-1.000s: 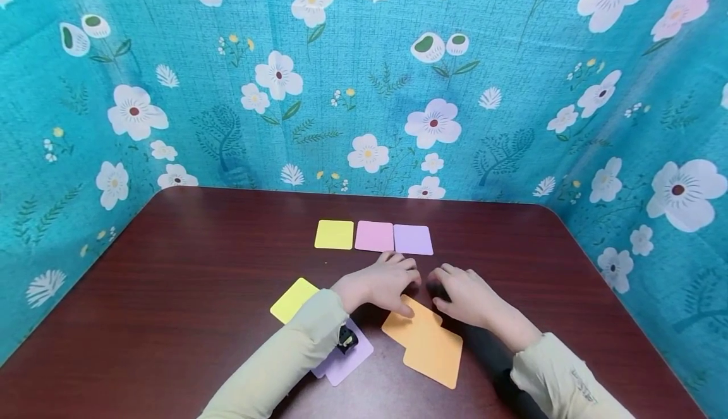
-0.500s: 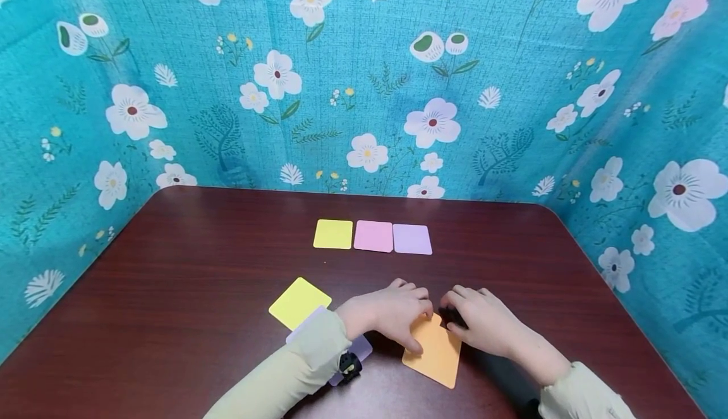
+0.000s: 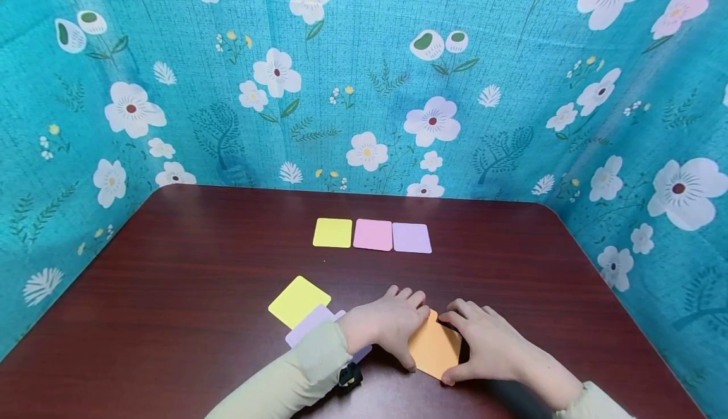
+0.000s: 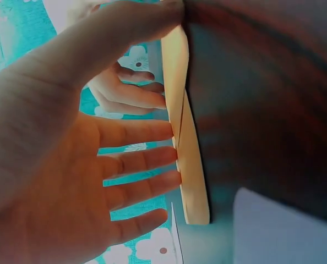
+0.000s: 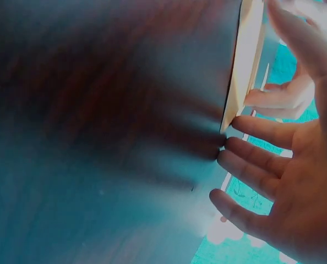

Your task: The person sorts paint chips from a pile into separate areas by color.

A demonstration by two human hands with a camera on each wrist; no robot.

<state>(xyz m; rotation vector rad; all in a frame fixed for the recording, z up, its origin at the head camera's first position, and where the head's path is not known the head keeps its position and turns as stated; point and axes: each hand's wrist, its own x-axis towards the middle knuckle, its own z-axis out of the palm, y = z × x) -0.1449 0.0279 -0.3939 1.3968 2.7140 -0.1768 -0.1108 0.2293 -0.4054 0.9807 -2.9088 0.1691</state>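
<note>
Two orange square cards lie stacked slightly askew on the dark wooden table; in the head view the orange card [image 3: 435, 346] shows between both hands. My left hand [image 3: 392, 324] spans its left side, thumb near the front edge. In the left wrist view its straight fingers touch the edges of the orange cards [image 4: 194, 181]. My right hand [image 3: 489, 346] spans the right side, thumb at the near corner. The right wrist view shows its index fingertip at the end of an orange card [image 5: 243, 66], the other fingers extended over the table.
At the back, a yellow card [image 3: 332, 232], a pink card [image 3: 373, 234] and a lavender card [image 3: 412, 237] form a row. Left of my hands lie another yellow card [image 3: 298, 302] and lavender cards [image 3: 313, 324], partly under my left sleeve [image 3: 301, 362]. A floral curtain [image 3: 364, 90] stands behind.
The farther orange card has slid toward me and right, onto the other one. Both hands came nearer with it, and my right thumb has spread to the near corner.
</note>
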